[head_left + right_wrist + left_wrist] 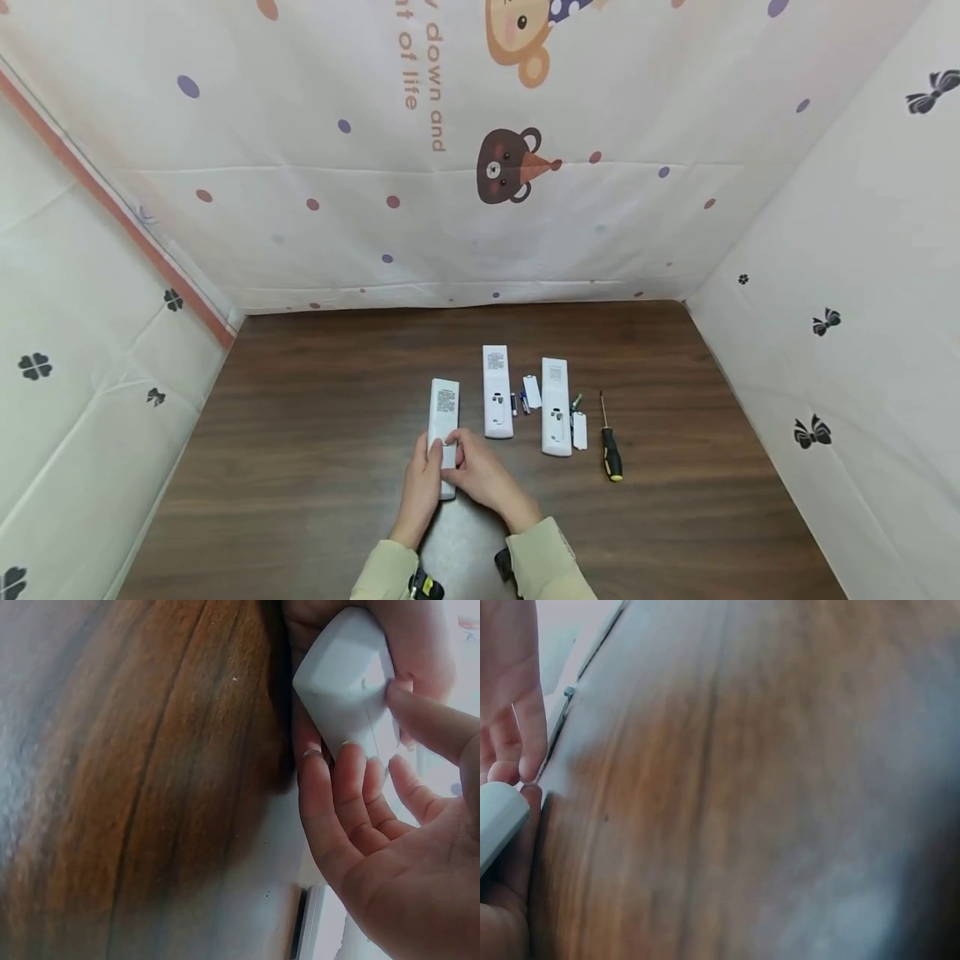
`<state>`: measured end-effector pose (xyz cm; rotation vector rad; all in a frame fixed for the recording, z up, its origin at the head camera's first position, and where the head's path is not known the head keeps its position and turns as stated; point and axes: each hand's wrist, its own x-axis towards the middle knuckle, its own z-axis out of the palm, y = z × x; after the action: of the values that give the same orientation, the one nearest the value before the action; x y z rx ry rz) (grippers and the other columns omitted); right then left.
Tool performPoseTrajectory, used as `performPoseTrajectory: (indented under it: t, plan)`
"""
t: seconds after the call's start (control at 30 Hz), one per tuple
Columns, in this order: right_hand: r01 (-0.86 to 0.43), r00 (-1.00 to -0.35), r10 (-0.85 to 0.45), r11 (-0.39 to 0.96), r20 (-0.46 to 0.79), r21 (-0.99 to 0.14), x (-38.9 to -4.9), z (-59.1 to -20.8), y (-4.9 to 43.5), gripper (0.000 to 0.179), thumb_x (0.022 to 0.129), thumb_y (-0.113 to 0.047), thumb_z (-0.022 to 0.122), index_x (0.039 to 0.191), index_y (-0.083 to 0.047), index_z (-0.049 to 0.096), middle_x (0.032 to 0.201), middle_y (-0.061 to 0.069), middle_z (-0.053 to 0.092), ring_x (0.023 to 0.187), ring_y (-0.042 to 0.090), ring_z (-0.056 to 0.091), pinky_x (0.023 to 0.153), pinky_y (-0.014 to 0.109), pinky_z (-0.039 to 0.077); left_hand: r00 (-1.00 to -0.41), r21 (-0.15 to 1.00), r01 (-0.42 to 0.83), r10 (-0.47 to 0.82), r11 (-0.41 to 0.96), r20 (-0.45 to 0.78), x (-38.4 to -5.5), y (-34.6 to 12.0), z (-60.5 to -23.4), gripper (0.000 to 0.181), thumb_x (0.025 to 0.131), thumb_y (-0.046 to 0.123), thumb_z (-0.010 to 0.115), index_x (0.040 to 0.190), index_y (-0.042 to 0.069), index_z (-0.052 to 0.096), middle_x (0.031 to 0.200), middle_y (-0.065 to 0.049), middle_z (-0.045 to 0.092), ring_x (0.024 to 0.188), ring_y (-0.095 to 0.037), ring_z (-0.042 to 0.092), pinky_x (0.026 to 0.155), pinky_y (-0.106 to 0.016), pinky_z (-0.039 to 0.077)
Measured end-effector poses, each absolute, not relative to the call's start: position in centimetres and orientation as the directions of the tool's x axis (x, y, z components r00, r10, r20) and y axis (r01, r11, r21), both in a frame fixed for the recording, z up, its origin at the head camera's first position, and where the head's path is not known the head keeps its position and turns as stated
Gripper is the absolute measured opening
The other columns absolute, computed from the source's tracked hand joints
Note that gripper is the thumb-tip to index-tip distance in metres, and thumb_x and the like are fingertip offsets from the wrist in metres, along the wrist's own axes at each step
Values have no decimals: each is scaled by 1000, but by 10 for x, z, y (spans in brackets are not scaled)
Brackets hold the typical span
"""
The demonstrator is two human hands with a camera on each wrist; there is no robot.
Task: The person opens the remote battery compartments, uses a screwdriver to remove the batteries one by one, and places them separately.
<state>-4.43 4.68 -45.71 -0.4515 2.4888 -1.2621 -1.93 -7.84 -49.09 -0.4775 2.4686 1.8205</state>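
A white remote control (pixel 445 408) lies back side up between both hands, a printed label on its far half. My left hand (pixel 422 483) grips it along the left side, thumb on its back. From the right, my right hand (pixel 483 477) pinches its lower half. In the right wrist view, the right thumb presses the back of the remote (pixel 349 682) while the fingertips touch its side. Only one end of the remote (pixel 501 817) shows in the left wrist view.
Right of the hands, a second remote (pixel 496 375) and a third remote (pixel 555 387) lie with open battery compartments. Beside them are loose battery covers (pixel 532 392) and several small batteries (pixel 524 403). A black-and-yellow screwdriver (pixel 611 454) lies farther right. Patterned cloth walls (pixel 450 233) border the wooden table (pixel 315 400).
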Motion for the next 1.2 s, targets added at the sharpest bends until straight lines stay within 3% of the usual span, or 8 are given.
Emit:
performPoseTrajectory:
  t: [0.7, 1.2]
  plan:
    - [-138, -901, -414, 561, -133, -816, -46, -450, 49, 34, 81, -17, 66, 104, -11, 43, 76, 5, 49, 59, 8, 43, 53, 22, 37, -938, 907, -323, -222, 269, -268, -22, -76, -493, 57, 89, 58, 28, 131, 21, 40, 124, -7, 50, 107, -22, 48, 86, -44, 38]
    - [-73, -933, -334, 544, -136, -836, -46, -448, 45, 28, 82, -18, 66, 101, -13, 45, 79, 3, 52, 60, 5, 49, 55, 22, 41, -939, 906, -317, -230, 280, -258, -25, -79, -492, 51, 91, 52, 33, 129, 19, 42, 116, -7, 55, 96, -20, 52, 77, -39, 40]
